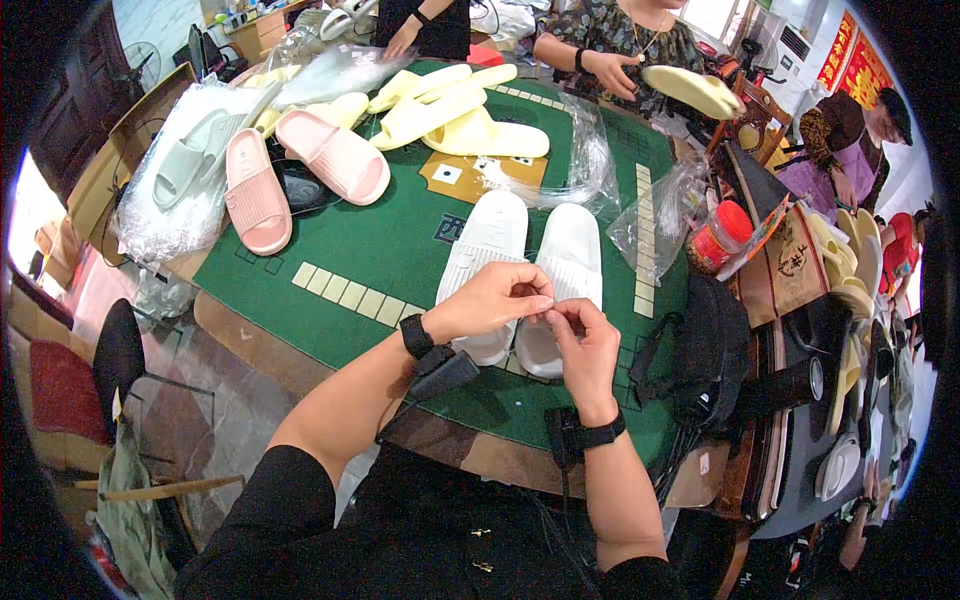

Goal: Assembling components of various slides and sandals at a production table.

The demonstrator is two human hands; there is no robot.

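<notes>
A pair of white slide sandals [497,220] with ribbed straps lies side by side on a green mahjong-patterned mat [350,240], directly in front of the person. Over their near part, the left hand [485,300] and right hand [588,345] meet, thumbs and fingertips drawn into narrow pinches; anything between them is too small to tell. Neither hand visibly grips a sandal.

The white pair appears to be out of its wrapping and neatly matched, though the hands hide part of it. The pink slides [258,190], to the left, are also bare. Beyond them, pale green slides [190,155] lie in clear plastic, while yellow slides [490,135] sit in a loose heap, seemingly unsorted.

Crumpled clear film [592,160] lies just beyond the white pair, and a clear bag [655,235] to its right; both crowd that side. Further right are a red-lidded jar [718,238] and a black bag [712,340], the latter near the right forearm. Across the table, one co-worker's hand [403,38] reaches toward plastic bags [340,75]; in front of another co-worker is a raised yellow slide [690,92].
</notes>
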